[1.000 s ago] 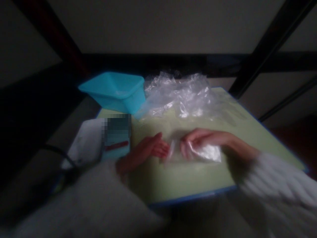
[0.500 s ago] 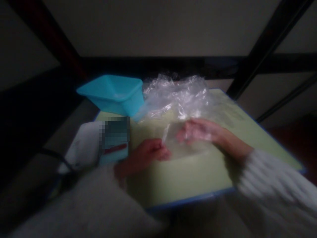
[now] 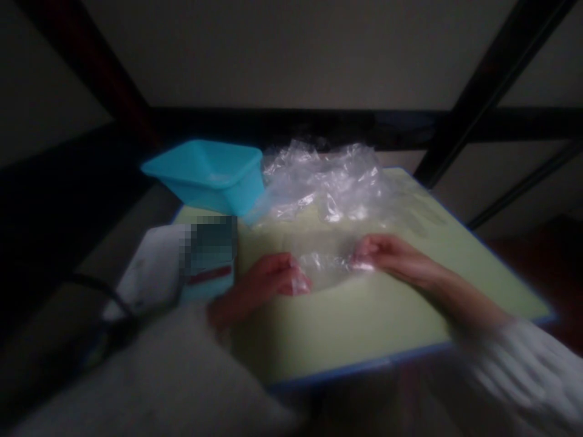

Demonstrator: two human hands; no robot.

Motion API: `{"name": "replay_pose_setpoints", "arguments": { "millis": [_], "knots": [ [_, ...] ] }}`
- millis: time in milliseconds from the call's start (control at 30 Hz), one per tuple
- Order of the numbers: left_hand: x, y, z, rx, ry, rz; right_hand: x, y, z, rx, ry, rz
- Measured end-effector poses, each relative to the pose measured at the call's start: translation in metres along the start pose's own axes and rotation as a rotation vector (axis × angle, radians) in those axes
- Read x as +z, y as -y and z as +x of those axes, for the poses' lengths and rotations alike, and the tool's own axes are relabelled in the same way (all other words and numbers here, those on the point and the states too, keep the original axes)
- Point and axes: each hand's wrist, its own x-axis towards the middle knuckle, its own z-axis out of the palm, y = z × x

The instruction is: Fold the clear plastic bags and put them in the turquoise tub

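A clear plastic bag [image 3: 324, 263] stretches between my two hands, just above the yellow tabletop [image 3: 346, 328]. My left hand [image 3: 276, 274] pinches its left end, and the film lies partly over the fingers. At the other end, my right hand [image 3: 385, 254] grips the bag between thumb and fingers. Behind my hands lies a crumpled heap of clear plastic bags [image 3: 337, 182], shiny and loosely piled. The view is dim and blurred, so the bag's edges are hard to make out.
A turquoise plastic basin [image 3: 246, 185] stands at the back left, touching the heap. Left of my left hand is a white device [image 3: 157, 261] with a partly pixelated top and a red strip; a dark cable [image 3: 107, 288] runs beside it. The table has a blue edge [image 3: 364, 367].
My right hand has moved right and slightly nearer, drawing the bag out between both hands. My left hand has stayed almost in place.
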Motion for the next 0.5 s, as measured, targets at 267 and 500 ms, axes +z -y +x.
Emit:
{"name": "replay_pose_setpoints", "arguments": {
  "millis": [267, 500],
  "knots": [
    [-0.001, 0.001, 0.001, -0.023, -0.021, -0.03, 0.006, -0.001, 0.002, 0.01, 0.037, -0.141],
    [-0.006, 0.011, 0.0, -0.024, -0.076, -0.012, 0.006, -0.005, 0.002, 0.051, -0.063, -0.278]
  ]
}}
